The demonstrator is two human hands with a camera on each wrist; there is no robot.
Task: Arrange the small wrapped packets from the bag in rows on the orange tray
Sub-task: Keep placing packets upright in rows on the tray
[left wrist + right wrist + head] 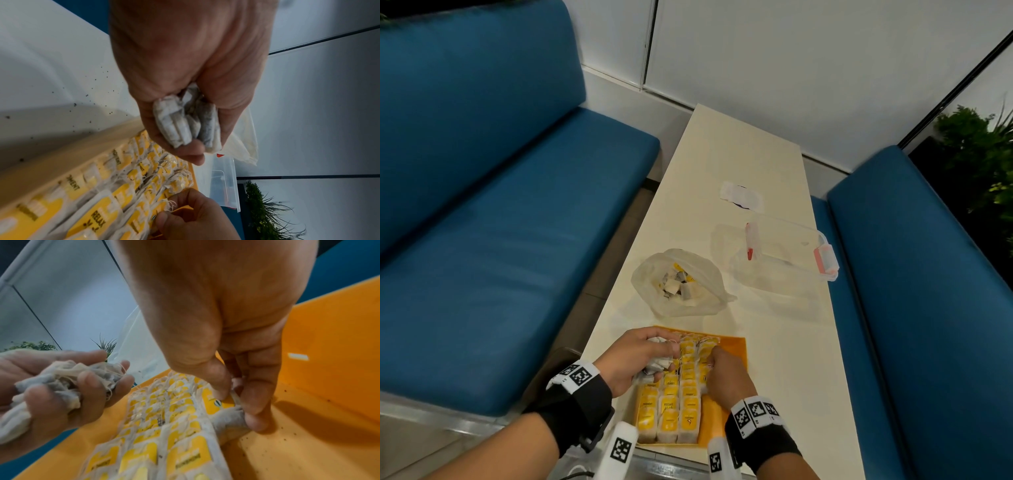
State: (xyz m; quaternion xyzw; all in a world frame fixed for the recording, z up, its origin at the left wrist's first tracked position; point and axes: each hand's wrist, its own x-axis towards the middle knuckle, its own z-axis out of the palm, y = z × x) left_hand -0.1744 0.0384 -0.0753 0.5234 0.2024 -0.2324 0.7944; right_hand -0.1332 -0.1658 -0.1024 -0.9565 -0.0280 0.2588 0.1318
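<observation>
The left hand (635,359) is closed around a bunch of packets (185,120) over the far left corner of the orange tray (320,356). The right hand (726,375) pinches one packet (228,417) at the right end of the rows (674,407). The bag (681,281) sits past the tray's far edge, on the table (784,359).

Clear container (787,251) (perhaps lidded), plant (977,150).

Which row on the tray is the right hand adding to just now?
The right hand pinches a packet at the rightmost row, beside the bare orange tray floor. The left hand only holds a bunch of packets.
</observation>
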